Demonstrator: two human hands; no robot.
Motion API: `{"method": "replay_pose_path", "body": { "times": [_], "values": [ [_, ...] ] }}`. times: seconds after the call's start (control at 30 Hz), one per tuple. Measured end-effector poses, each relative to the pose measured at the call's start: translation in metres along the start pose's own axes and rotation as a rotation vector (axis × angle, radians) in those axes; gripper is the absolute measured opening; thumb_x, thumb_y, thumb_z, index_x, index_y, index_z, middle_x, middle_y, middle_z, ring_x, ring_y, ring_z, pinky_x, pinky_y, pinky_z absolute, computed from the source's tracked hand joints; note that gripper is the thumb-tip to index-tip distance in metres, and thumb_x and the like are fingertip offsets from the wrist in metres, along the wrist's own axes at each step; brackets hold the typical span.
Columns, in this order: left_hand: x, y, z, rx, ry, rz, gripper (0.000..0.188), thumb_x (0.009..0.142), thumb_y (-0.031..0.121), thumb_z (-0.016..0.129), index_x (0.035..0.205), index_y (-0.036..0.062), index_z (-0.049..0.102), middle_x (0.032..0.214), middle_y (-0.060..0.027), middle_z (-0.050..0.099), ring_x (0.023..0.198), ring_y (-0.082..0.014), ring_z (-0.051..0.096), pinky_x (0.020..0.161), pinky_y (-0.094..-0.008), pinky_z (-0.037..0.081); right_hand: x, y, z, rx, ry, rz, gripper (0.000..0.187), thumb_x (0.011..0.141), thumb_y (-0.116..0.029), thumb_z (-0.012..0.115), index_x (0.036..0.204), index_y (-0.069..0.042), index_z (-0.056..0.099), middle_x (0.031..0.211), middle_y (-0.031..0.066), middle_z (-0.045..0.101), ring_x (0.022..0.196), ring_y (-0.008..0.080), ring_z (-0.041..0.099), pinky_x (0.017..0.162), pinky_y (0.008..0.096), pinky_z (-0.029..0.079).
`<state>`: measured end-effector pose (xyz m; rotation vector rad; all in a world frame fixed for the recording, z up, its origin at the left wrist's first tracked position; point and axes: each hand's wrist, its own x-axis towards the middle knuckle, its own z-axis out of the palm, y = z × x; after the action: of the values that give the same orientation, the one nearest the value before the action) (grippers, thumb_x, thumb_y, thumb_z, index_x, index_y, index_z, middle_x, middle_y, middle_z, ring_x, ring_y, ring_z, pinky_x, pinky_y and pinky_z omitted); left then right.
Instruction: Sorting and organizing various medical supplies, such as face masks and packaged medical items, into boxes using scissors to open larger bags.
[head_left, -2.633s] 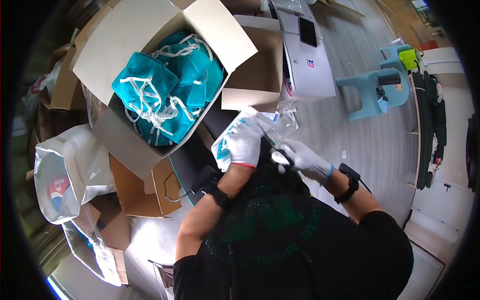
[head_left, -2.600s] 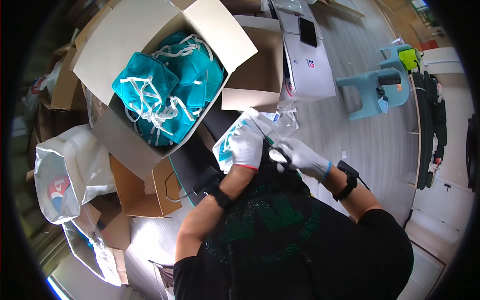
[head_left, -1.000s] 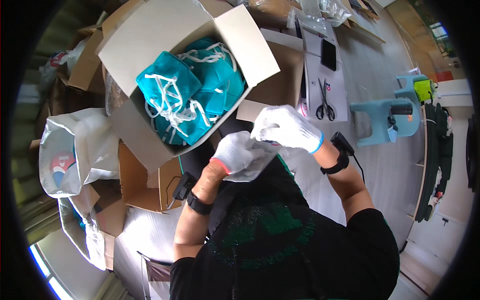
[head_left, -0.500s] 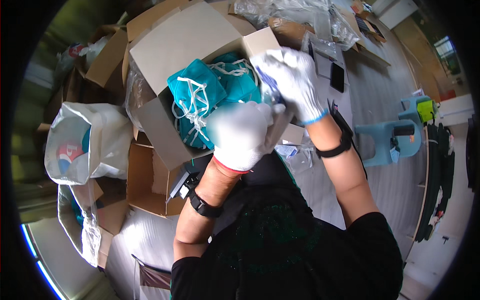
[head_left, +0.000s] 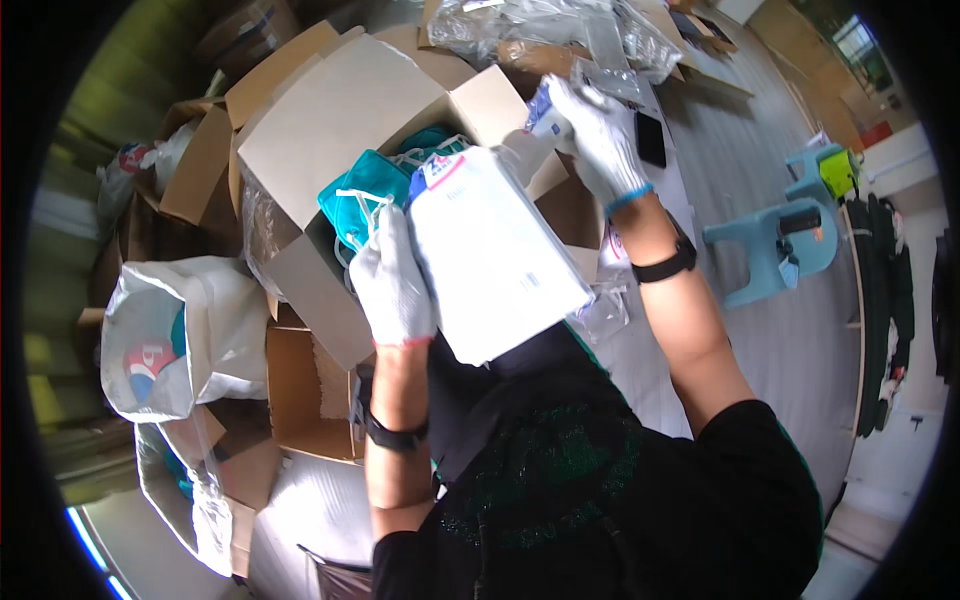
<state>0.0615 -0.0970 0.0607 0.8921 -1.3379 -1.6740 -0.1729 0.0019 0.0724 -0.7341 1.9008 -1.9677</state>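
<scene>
Both hands wear white knit gloves. My left hand (head_left: 393, 285) is closed on the left edge of a flat white package (head_left: 495, 260) with a small printed label at its top, tilted in front of my body. My right hand (head_left: 600, 145), to the upper right of the package, grips a crumpled piece of white and blue printed plastic (head_left: 546, 115). Whether that piece still joins the package's upper corner, I cannot tell. Behind the package stands an open cardboard box (head_left: 345, 120) holding several teal face masks (head_left: 350, 190) with white straps, partly hidden.
A white sack (head_left: 235, 330) and a smaller open carton (head_left: 290, 390) stand at the left. Clear plastic bags (head_left: 540, 30) lie at the back. A black phone (head_left: 650, 138) rests right of my right hand. Blue plastic stools (head_left: 770, 250) stand on the floor further right.
My hands have moved apart: the left one down and left, the right one slightly up. The white package, mostly hidden behind the gloves before, now shows its broad face.
</scene>
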Motion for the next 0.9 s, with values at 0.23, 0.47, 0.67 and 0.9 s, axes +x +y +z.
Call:
{"method": "replay_pose_path", "body": {
  "times": [0.23,0.47,0.67,0.9],
  "values": [
    [0.057,-0.035,-0.015,-0.541,-0.134,-0.697,0.038,0.104,0.031,0.049,0.128,0.0028,0.057,0.116,-0.0135,0.068,0.097,-0.028,0.069,0.085,-0.0405,0.058,-0.054,-0.035,-0.016,-0.719,-0.192,-0.556,0.099,0.062,-0.006,0.088,0.148,-0.014,0.042,0.136,0.0123,0.059,0.082,0.0266,0.066,0.074,0.0355,0.055],
    [0.058,-0.021,-0.006,-0.679,-0.203,-0.92,0.049,0.108,0.037,0.032,0.143,0.0046,0.046,0.132,-0.0166,0.062,0.114,-0.0346,0.065,0.097,-0.0479,0.055,-0.041,-0.062,0.015,-0.699,-0.632,-1.132,0.05,0.072,-0.005,0.077,0.12,-0.013,0.066,0.121,0.0065,0.065,0.097,0.0261,0.068,0.081,0.0367,0.057],
    [0.049,-0.027,-0.016,-0.958,-0.257,-0.775,0.067,0.104,0.057,0.03,0.145,0.0049,0.044,0.136,-0.0162,0.059,0.11,-0.0337,0.067,0.083,-0.0429,0.06,-0.023,-0.075,0.03,-0.574,-0.526,-1.139,0.02,0.074,0.0,0.07,0.091,-0.01,0.072,0.091,0.0044,0.07,0.077,0.0232,0.069,0.066,0.0338,0.057],
    [0.007,-0.031,-0.038,-0.286,0.026,-0.479,0.074,0.099,0.065,0.035,0.096,-0.0029,0.063,0.068,-0.0121,0.065,0.047,-0.0161,0.055,0.043,-0.0259,0.043,0.0,-0.093,0.043,-0.684,-0.422,-1.013,0.015,0.078,0.006,0.064,0.09,0.0,0.072,0.091,0.0122,0.072,0.087,0.0245,0.07,0.083,0.034,0.055]
  ]
}}
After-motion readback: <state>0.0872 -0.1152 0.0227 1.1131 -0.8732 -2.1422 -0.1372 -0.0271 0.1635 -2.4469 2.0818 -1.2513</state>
